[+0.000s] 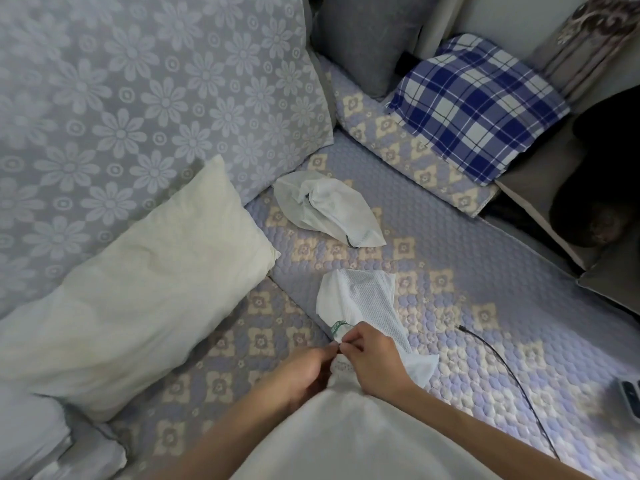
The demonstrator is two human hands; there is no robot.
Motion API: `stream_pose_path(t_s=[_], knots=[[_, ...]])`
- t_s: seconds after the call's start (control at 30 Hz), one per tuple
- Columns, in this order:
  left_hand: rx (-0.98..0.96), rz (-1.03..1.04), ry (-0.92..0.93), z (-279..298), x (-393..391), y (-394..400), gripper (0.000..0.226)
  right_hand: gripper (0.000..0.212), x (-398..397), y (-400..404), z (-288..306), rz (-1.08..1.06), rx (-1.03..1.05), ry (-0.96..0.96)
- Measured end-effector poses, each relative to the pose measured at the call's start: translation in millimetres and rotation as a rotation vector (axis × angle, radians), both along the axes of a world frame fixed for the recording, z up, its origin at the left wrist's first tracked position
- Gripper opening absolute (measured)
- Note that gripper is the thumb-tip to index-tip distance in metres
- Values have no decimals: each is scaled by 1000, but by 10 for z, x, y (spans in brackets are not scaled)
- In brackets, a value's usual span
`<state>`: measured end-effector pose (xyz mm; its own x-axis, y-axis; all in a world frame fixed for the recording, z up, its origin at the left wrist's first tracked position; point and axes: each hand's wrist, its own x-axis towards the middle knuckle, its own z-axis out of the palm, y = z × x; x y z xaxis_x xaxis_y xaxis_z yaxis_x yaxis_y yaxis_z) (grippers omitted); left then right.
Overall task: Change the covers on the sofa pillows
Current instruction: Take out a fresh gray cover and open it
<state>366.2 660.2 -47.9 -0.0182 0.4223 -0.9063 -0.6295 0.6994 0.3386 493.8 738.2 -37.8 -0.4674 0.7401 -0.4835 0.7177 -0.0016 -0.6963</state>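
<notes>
A bare pillow (138, 289) is left uncovered; a white cover (360, 306) is pinched by left hand (304, 372) and right hand (372, 362).

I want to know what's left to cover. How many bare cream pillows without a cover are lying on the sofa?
1. The bare cream pillow leans at the left against the floral back cushion. A second may be inside the white fabric both hands pinch; that can't be told.

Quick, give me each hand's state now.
Left hand: pinching the white mesh cover.
Right hand: fingers pinching the same cover.
</notes>
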Motion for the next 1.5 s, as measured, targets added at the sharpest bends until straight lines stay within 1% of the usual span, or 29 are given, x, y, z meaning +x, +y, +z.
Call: stream_pose_path(t_s=[0.13, 0.2, 0.27, 0.3, 0.33, 0.37, 0.4, 0.5, 0.6, 0.67, 0.7, 0.8, 0.93, 1.0, 1.03, 1.1, 1.2, 1.27, 1.3, 1.33, 1.4, 1.47, 1.5], knots=[[27, 72, -248, 1, -18, -70, 21, 9, -31, -54, 34, 174, 148, -81], [42, 103, -312, -4, -29, -103, 18, 8, -39, -84, 54, 270, 212, -115], [56, 128, -302, -5, -5, -87, 17, 10, -45, -79, 90, 355, 264, -162], [65, 138, -265, 0, 24, -68, 19, 10, -46, -73, 116, 390, 288, -193], [75, 144, -209, -1, 52, -42, 26, 9, -52, -63, 149, 399, 303, -224], [73, 142, -145, 15, 85, -12, 35, 7, -55, -51, 191, 373, 309, -245], [75, 137, -75, 46, 108, 26, 37, 6, -63, -39, 232, 329, 308, -257], [93, 133, 81, 164, 136, 127, 27, 5, -106, 25, 331, 229, 284, -292], [119, 120, 250, 241, 134, 209, 22, 6, -110, 169, 360, 97, 183, -322], [134, 164, 336, 285, 96, 237, 20, 5, -34, 288, 297, 51, 107, -358], [144, 237, 325, 305, 52, 236, 22, 6, 36, 341, 244, 45, 75, -395], [181, 483, 203, 328, -149, 199, 25, 7, 337, 464, 84, 25, 29, -525], [224, 653, 178, 355, -454, 116, 25, 6, 741, 531, -46, -41, 38, -616], [246, 771, 161, 370, -673, 81, 26, 6, 892, 528, -100, -87, 20, -654], [261, 826, 151, 377, -789, 73, 27, 6, 952, 530, -130, -109, 11, -656], [277, 840, 172, 393, -977, 42, 28, 6, 1004, 570, -185, -158, -7, -597], [259, 801, 193, 382, -1147, 5, 26, 9, 907, 709, -159, -230, 65, -473], [248, 674, 165, 430, -1243, -58, 22, 11, 859, 786, -129, -288, 113, -389], [222, 544, 175, 485, -1298, -90, 24, 11, 856, 841, -127, -313, 137, -345], [170, 367, 212, 516, -1339, -142, 30, 11, 894, 871, -148, -336, 143, -329], [38, -28, 328, 550, -1393, -232, 46, 16, 934, 925, -198, -304, 118, -377], [-59, -364, 369, 510, -1375, -266, 56, 25, 910, 928, -252, -185, -17, -467], [-106, -492, 372, 458, -1345, -261, 58, 26, 835, 962, -300, -18, -107, -591]])
